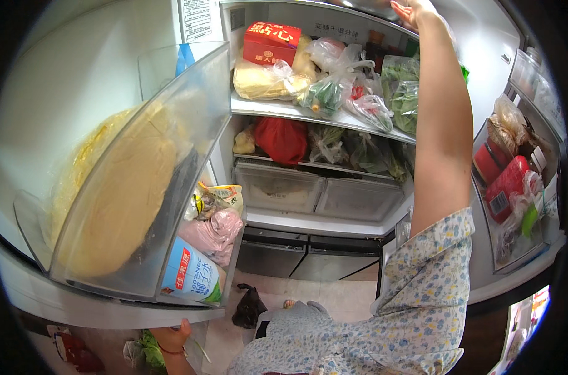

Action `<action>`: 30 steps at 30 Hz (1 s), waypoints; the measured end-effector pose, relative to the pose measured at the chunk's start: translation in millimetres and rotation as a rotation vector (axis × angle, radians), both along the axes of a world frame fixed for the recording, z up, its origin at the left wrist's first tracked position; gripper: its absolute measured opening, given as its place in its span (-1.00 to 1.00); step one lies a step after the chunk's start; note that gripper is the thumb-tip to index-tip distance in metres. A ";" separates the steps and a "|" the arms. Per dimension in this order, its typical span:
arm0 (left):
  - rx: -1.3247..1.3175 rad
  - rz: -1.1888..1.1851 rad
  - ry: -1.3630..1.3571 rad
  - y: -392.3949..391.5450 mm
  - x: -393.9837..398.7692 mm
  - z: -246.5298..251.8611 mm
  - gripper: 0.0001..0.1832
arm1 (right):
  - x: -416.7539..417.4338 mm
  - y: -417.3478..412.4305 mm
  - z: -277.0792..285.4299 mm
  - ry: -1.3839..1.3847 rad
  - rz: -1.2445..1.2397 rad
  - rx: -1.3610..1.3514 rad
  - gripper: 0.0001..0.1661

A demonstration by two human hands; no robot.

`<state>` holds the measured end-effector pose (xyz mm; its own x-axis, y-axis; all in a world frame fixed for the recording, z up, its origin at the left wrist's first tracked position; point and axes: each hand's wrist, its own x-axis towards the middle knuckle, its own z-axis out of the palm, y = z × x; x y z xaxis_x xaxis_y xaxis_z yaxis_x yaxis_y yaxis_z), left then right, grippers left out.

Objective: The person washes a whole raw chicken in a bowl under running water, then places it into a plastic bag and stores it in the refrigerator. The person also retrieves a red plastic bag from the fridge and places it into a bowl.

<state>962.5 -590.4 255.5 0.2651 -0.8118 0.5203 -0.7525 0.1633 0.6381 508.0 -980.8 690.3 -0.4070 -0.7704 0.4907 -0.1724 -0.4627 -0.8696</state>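
Note:
An open refrigerator fills the view. My right hand point(408, 13) is raised at the top, beside a shiny rounded surface point(370, 5) on the upper shelf; its fingers are spread, and whether it touches that surface is unclear. My left hand point(172, 333) is at the lower edge of the left refrigerator door point(124, 307), with its thumb on the edge and its other fingers mostly hidden. Below my right hand, the shelf holds a red pastry box point(272, 44), a bag of yellow sheets point(267, 82) and bagged leafy greens point(401, 93).
Door bins point(138, 296) on the left hold a pale oval item point(120, 206) and a coconut water bottle point(192, 272). The right door bin holds red packages point(507, 187). A red bag point(281, 138) sits on the lower shelf above drawers point(279, 190). A black plastic bag point(249, 307) lies on the floor.

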 end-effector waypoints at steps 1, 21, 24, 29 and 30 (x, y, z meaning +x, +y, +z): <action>0.059 -0.035 -0.002 3.0 3.9 -1.0 -0.10 | 0.1 0.9 -0.9 0.008 0.007 -0.018 -0.39; -0.189 0.095 -0.148 -4.0 0.8 -0.9 -0.33 | 145.5 100.6 -313.0 0.068 0.236 -0.066 -0.64; -0.158 0.061 -0.076 -6.1 -4.9 2.5 -0.35 | 150.9 36.6 -376.4 0.556 -0.097 0.149 -0.28; -0.080 0.080 -0.122 -0.7 -4.4 1.8 -0.36 | 159.1 -53.0 -371.2 0.885 -0.443 0.308 0.05; -0.025 0.046 -0.088 3.7 -0.9 -2.6 -0.32 | 159.0 -59.5 -368.0 0.891 -0.419 0.260 0.04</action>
